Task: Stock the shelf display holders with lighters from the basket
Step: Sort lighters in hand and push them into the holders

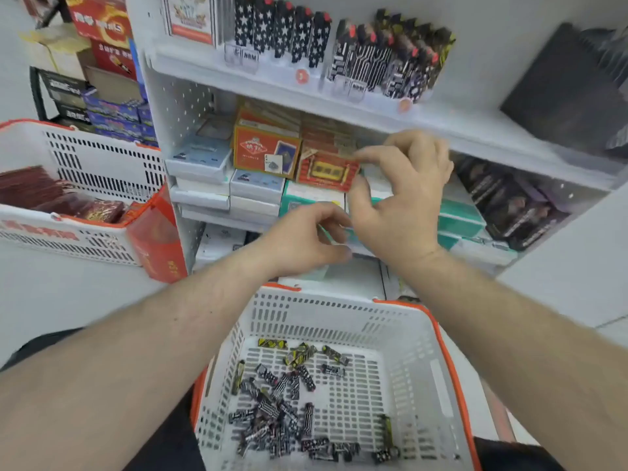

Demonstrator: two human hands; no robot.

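Observation:
A white basket [339, 314] with an orange rim sits low in front of me, with several patterned lighters [282, 402] loose on its floor. On the top shelf, clear display holders carry a row of black star-patterned lighters [282, 32] and a row of black-and-white line-patterned lighters [390, 59]. My left hand [306, 236] hovers above the basket in front of the lower shelf, its fingers loosely curled with nothing seen in them. My right hand [401, 195] is raised before the middle shelf, thumb and fingers spread apart and empty. The view is blurred by motion.
A second white basket [102, 158] at the left holds red packets, and a red carton [156, 243] leans beside it. The middle shelf is packed with playing-card boxes [268, 147], white and teal boxes, and dark packets [509, 198]. A black item [571, 93] lies on the top shelf's right.

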